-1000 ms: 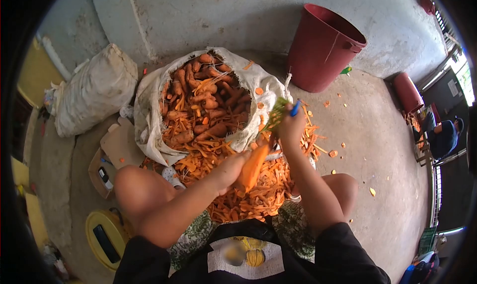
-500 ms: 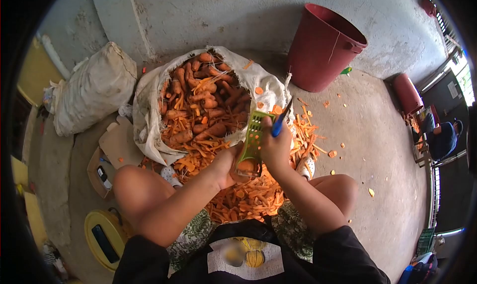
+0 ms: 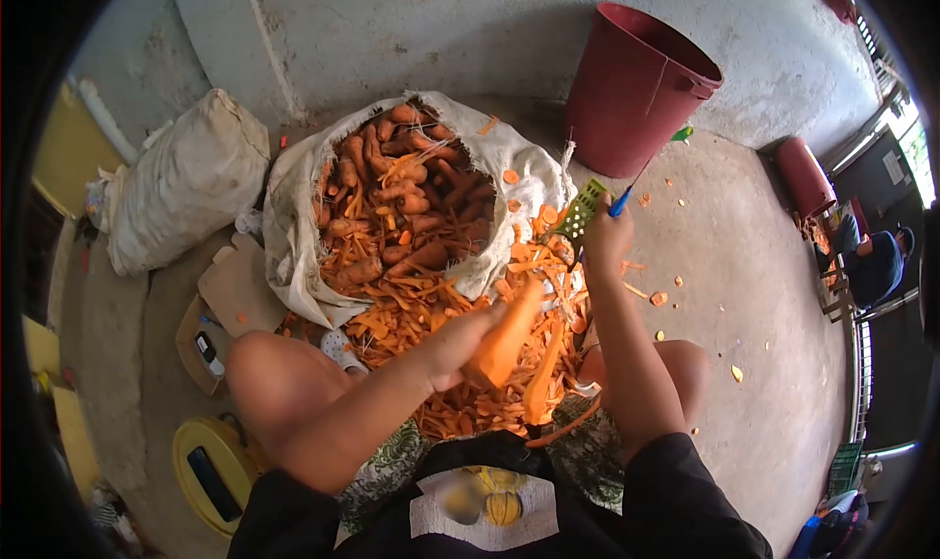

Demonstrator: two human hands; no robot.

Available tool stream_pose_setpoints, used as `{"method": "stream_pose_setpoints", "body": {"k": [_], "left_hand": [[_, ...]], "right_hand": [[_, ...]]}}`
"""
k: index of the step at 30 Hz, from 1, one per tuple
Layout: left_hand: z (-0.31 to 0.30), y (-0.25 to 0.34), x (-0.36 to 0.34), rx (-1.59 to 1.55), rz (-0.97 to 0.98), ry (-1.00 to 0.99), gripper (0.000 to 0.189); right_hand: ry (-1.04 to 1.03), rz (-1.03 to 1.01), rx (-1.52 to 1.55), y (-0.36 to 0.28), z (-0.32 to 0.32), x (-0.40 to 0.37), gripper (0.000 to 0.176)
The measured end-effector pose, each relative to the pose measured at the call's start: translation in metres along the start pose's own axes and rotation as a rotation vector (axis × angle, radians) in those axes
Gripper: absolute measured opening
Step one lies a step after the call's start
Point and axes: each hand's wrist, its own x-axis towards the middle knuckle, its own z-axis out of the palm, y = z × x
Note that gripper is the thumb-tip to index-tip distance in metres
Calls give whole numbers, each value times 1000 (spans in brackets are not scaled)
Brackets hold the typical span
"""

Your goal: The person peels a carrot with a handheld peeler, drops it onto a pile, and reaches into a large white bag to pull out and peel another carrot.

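My left hand [image 3: 452, 345] grips the thick end of a peeled orange carrot [image 3: 509, 336] that points up and away over my lap. My right hand [image 3: 604, 238] is raised past the carrot's tip and holds a green peeler [image 3: 582, 209] with a blue handle end. A long strip of peel [image 3: 541, 388] hangs from the carrot toward the heap of peelings [image 3: 470, 383] between my knees. Behind the heap an open white sack [image 3: 294, 216] is full of unpeeled carrots [image 3: 406, 197].
A dark red bucket [image 3: 632, 89] stands at the back right by the wall. A tied white sack [image 3: 181, 182] lies at the left, with cardboard [image 3: 235, 290] and a yellow lid [image 3: 206, 466] near my left knee. Another person [image 3: 871, 265] sits far right.
My right hand has swept the peeler up and away from the carrot to the right. A fresh strip of peel now hangs down. The left hand keeps hold of the carrot.
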Motion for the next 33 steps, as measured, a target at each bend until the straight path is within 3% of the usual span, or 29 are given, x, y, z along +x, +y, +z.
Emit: {"method": "stream_pose_setpoints", "body": {"k": [2,5,6,8,16,18,20,21,22,23,24,28,30,32,33], "left_hand": [[-7,5,3,-89,-14,-4,37],[-5,10,8,-215,45,237,34],[-9,8,11,-215,44,237,34],[-22,1,21,-281,102,10,32],[-18,-7,25,-335,80,156,31],[-13,-3,21,-111,95,97,33],[4,-7,9,116,-38,155,36],[3,-16,8,262,-39,-5,40],[25,-14,-4,200,39,93,40],[21,-10,-3,239,81,11,41],[16,-4,-2,273,124,-71,42],[-9,12,-2,219,255,16,41],[-14,15,0,490,377,126,38],[-12,23,-1,550,449,210,38],[-11,28,-3,789,537,345,38]], "right_hand": [[-133,12,154,3,7,-12,28],[-319,61,167,-27,9,-55,25],[-381,36,144,-30,9,-67,26],[-458,-34,60,-33,9,-87,26],[-349,-218,-191,-25,12,-100,24],[-284,-156,-166,-10,15,-87,24],[-143,-8,-180,10,18,-46,26],[-56,-34,-284,13,12,-25,27],[41,-68,-346,39,11,0,29],[17,8,-149,61,10,20,30],[18,10,-148,58,7,20,30],[-117,8,-58,14,2,3,27],[-394,22,-63,-9,-1,-14,26],[-668,-134,-77,-7,1,-24,23],[-847,-191,-276,-48,-14,-43,21]]}}
